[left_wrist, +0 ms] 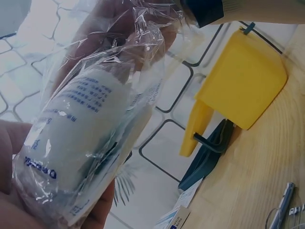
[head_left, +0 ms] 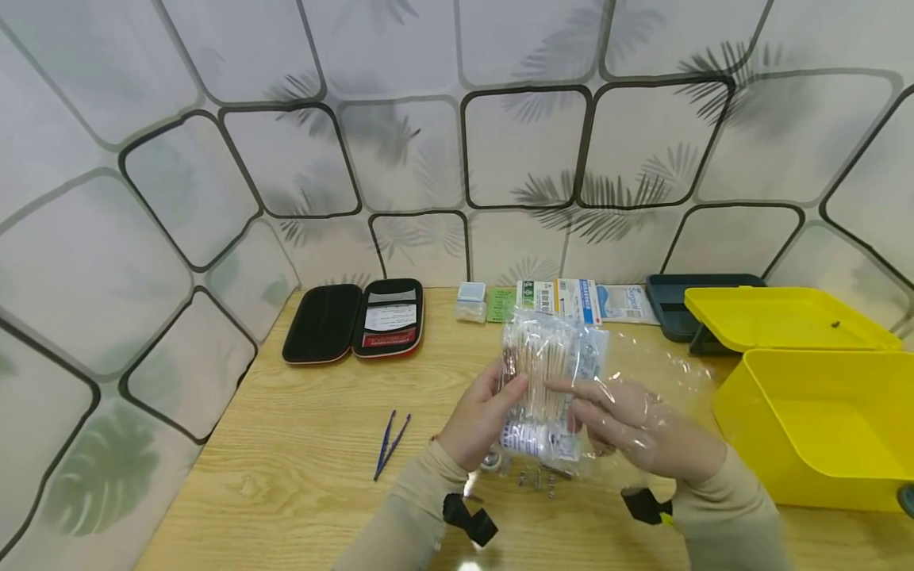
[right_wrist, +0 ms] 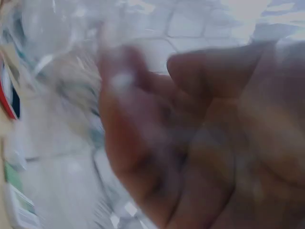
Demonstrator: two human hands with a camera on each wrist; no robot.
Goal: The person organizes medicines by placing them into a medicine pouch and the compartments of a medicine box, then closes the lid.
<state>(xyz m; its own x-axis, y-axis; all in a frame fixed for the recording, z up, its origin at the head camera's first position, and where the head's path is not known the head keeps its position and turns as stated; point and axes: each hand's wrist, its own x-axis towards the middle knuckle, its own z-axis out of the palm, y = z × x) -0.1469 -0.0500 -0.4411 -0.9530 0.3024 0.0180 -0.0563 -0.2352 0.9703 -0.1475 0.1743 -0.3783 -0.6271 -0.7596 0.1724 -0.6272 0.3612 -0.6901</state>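
Both hands hold up a clear plastic bag (head_left: 550, 381) over the table's middle. It holds a pack of wooden cotton swabs and a white roll (left_wrist: 76, 138) with blue print. My left hand (head_left: 480, 416) grips the bundle from the left, thumb on its front; in the left wrist view the roll lies across the palm (left_wrist: 14, 191). My right hand (head_left: 631, 432) sits under loose clear film, its forefinger reaching onto the bundle's right side. The right wrist view is blurred and shows curled fingers (right_wrist: 157, 143) behind plastic.
A yellow box (head_left: 814, 420) with its lid (head_left: 778, 317) tipped back stands at the right, a dark tray (head_left: 678, 305) behind it. Flat packets (head_left: 564, 300) line the wall. An open black zip case (head_left: 353, 321) lies at the left, blue tweezers (head_left: 389, 444) nearer. Small metal bits (head_left: 535, 476) lie under the hands.
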